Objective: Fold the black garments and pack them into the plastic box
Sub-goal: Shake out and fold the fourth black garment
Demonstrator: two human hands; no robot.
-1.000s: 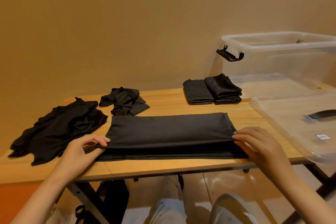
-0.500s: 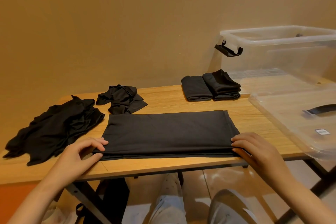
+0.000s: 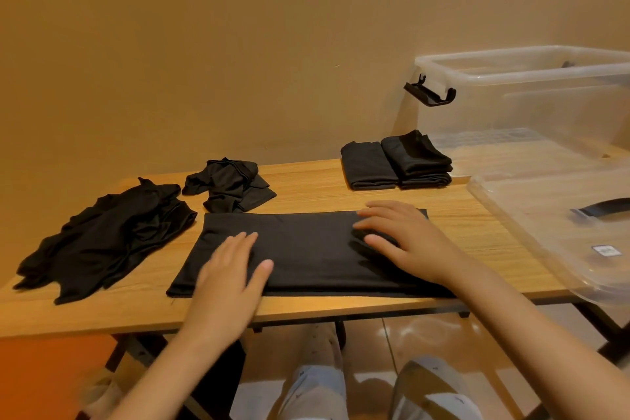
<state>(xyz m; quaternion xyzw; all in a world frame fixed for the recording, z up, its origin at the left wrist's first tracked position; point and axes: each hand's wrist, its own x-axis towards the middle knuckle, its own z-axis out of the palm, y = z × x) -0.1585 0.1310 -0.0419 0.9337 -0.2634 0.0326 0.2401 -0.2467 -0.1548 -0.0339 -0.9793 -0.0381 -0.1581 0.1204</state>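
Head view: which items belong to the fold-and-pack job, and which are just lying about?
Job: flat garment at the front; folded garments; large unfolded heap; small crumpled garment; plastic box.
Lying about: box lid, off the box; wooden table; orange object below it.

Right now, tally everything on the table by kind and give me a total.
Half-folded black garment: 1
Folded black garment stacks: 2
Crumpled black garment heaps: 2
Clear plastic box: 1
Clear box lid: 1
Total: 7
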